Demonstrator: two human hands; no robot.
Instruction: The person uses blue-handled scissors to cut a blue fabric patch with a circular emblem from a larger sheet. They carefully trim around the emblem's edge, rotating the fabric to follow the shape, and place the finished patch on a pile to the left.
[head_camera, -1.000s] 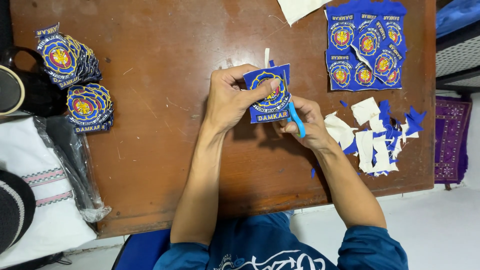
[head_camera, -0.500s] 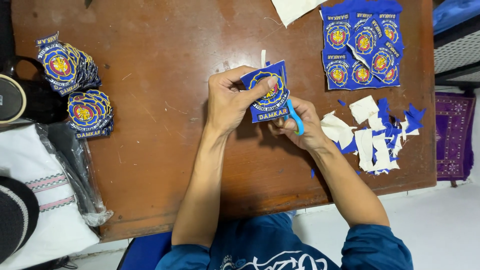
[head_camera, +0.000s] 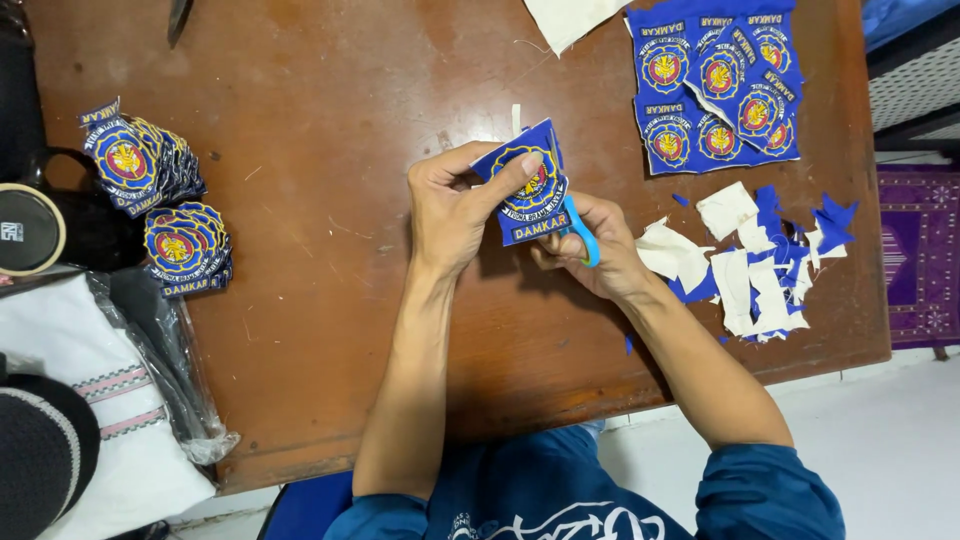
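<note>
My left hand (head_camera: 452, 210) pinches a blue embroidered patch (head_camera: 525, 185) with a round yellow emblem, holding it above the brown wooden table (head_camera: 320, 120). My right hand (head_camera: 590, 250) grips blue-handled scissors (head_camera: 580, 230), whose blades run up along the patch's right edge. A thin white strip sticks up from behind the patch's top. Both hands meet near the table's middle.
Two stacks of cut patches (head_camera: 155, 205) lie at the left. An uncut blue sheet of patches (head_camera: 715, 90) lies at the top right, white and blue scraps (head_camera: 760, 265) below it. A white cloth piece (head_camera: 570, 18) sits at the top edge. Bagged fabric (head_camera: 90, 400) rests at the lower left.
The patch has turned slightly in my left hand and the scissors have shifted a little along its right edge. The view has moved slightly.
</note>
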